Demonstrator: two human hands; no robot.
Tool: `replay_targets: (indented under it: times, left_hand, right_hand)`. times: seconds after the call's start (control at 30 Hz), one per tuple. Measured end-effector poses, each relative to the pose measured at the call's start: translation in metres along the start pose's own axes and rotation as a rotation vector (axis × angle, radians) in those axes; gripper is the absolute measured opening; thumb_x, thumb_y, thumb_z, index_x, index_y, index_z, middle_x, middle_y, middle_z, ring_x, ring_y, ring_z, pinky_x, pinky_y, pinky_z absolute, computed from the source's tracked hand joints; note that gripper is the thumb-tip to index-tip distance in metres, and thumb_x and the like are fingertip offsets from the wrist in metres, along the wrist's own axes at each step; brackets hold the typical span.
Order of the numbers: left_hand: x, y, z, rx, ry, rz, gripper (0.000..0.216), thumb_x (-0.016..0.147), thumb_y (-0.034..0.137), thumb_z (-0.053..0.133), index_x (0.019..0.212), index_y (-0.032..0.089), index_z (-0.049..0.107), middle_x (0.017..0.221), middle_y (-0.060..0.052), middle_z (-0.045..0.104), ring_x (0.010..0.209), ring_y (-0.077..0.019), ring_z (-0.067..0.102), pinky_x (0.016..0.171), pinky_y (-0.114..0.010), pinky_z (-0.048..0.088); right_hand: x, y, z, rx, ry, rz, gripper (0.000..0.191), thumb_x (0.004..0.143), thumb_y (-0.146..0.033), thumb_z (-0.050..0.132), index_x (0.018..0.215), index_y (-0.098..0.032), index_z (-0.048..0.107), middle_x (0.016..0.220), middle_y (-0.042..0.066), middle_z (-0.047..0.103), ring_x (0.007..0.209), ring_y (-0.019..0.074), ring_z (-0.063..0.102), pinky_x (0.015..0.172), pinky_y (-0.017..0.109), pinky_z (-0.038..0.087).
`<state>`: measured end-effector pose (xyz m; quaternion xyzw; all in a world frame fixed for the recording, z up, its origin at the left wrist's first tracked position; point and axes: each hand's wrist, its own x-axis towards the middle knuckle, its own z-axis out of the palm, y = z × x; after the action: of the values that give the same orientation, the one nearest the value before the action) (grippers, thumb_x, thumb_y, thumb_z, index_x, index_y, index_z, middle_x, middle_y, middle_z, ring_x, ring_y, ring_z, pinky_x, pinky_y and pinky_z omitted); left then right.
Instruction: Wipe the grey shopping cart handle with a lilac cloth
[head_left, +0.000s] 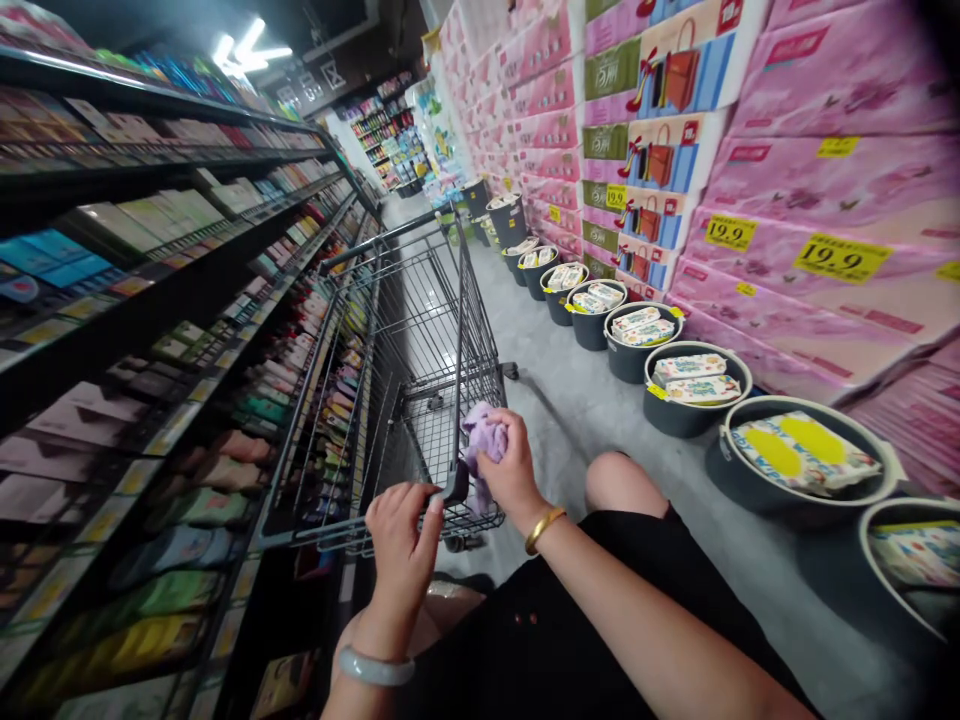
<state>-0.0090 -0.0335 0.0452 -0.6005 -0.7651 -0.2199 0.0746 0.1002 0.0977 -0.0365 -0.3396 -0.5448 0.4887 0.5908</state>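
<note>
A metal shopping cart (pixel 420 330) stands in the aisle in front of me, its basket holding nothing I can see. My left hand (pixel 403 535) is closed around the cart's near handle bar. My right hand (pixel 511 462) is closed on a crumpled purple cloth (pixel 484 440), which it presses against the cart's right rear corner post. A pale bangle circles my left wrist and a gold bangle my right. My knee in black clothing shows below the right hand.
Dark shelves (pixel 150 330) packed with small goods run along the left. On the right, a row of grey buckets (pixel 694 395) with packets lines the floor under stacked pink packages (pixel 817 200) with yellow price tags. Grey floor (pixel 555 390) runs between.
</note>
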Motion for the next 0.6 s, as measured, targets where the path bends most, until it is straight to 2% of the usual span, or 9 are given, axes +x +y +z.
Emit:
replay_targets:
  times: [0.1,0.17,0.23,0.3,0.4,0.47,0.5,0.53,0.6]
  left_hand:
    - [-0.007,-0.011,-0.004,-0.025,0.016,-0.009,0.040,0.100,0.042,0.034,0.087,0.023,0.067,0.088,-0.002,0.070,0.092,-0.0205,0.060,0.087,-0.036,0.034]
    - [-0.010,-0.018,-0.008,-0.021,0.013,-0.029,0.045,0.101,0.042,0.031,0.083,0.023,0.067,0.086,-0.002,0.071,0.091,-0.0197,0.062,0.088,-0.036,0.035]
    - [-0.011,-0.021,-0.015,0.036,-0.012,-0.067,0.048,0.101,0.044,0.031,0.079,0.023,0.068,0.085,-0.002,0.073,0.091,-0.0195,0.064,0.093,-0.038,0.035]
    - [-0.006,-0.015,-0.022,0.146,-0.027,-0.123,0.047,0.100,0.046,0.033,0.081,0.024,0.070,0.088,-0.003,0.075,0.095,-0.0210,0.066,0.104,-0.043,0.030]
    - [0.012,0.007,-0.027,0.244,-0.060,-0.173,0.043,0.101,0.048,0.034,0.109,0.024,0.069,0.100,-0.006,0.077,0.104,-0.0242,0.068,0.110,-0.048,0.027]
    - [0.026,0.024,-0.025,0.241,-0.156,-0.196,0.049,0.101,0.050,0.033,0.129,0.019,0.058,0.108,-0.010,0.076,0.103,-0.0249,0.070,0.098,-0.040,0.042]
    - [0.032,0.031,-0.022,0.265,-0.227,-0.220,0.052,0.101,0.051,0.033,0.134,0.017,0.053,0.107,-0.012,0.076,0.097,-0.0254,0.072,0.086,-0.037,0.046]
    - [0.036,0.036,-0.019,0.305,-0.292,-0.246,0.053,0.101,0.052,0.033,0.135,0.015,0.050,0.102,-0.013,0.077,0.090,-0.0261,0.073,0.074,-0.034,0.047]
    - [0.039,0.041,-0.014,0.416,-0.383,-0.295,0.049,0.101,0.051,0.034,0.128,0.013,0.051,0.087,-0.012,0.077,0.077,-0.0273,0.073,0.059,-0.030,0.041]
  right_hand:
    - [-0.021,0.032,-0.002,-0.119,0.007,0.102,0.041,0.060,-0.006,0.056,0.098,-0.023,0.055,0.102,0.004,0.059,0.098,0.0215,0.059,0.091,0.037,0.051]
    - [-0.028,0.033,0.000,-0.142,0.023,0.161,0.041,0.060,-0.006,0.055,0.097,-0.023,0.055,0.099,0.004,0.059,0.095,0.0211,0.060,0.088,0.037,0.052]
    - [-0.025,0.011,0.005,-0.109,0.002,0.093,0.045,0.064,-0.006,0.056,0.105,-0.024,0.055,0.110,0.005,0.059,0.107,0.0208,0.059,0.097,0.037,0.050]
    - [-0.016,-0.017,0.011,-0.032,-0.072,-0.122,0.046,0.068,-0.005,0.057,0.110,-0.025,0.055,0.123,0.007,0.056,0.122,0.0217,0.054,0.107,0.039,0.044]
    - [-0.010,-0.022,0.016,-0.034,-0.176,-0.297,0.045,0.070,-0.006,0.061,0.111,-0.025,0.057,0.127,0.008,0.057,0.128,0.0230,0.051,0.111,0.041,0.041]
    - [-0.019,0.005,0.015,-0.072,-0.217,-0.216,0.041,0.067,-0.008,0.063,0.104,-0.024,0.060,0.118,0.008,0.061,0.122,0.0241,0.055,0.106,0.041,0.045]
    - [-0.025,0.022,0.014,-0.098,-0.171,-0.093,0.037,0.064,-0.008,0.063,0.098,-0.023,0.061,0.109,0.006,0.063,0.114,0.0240,0.059,0.100,0.040,0.050]
    - [-0.032,0.036,0.014,-0.122,-0.130,0.048,0.036,0.062,-0.007,0.062,0.094,-0.023,0.060,0.101,0.004,0.064,0.104,0.0225,0.061,0.094,0.038,0.053]
    - [-0.041,0.047,0.015,-0.137,-0.080,0.128,0.036,0.063,-0.008,0.058,0.096,-0.023,0.059,0.097,0.003,0.062,0.095,0.0210,0.062,0.086,0.038,0.055]
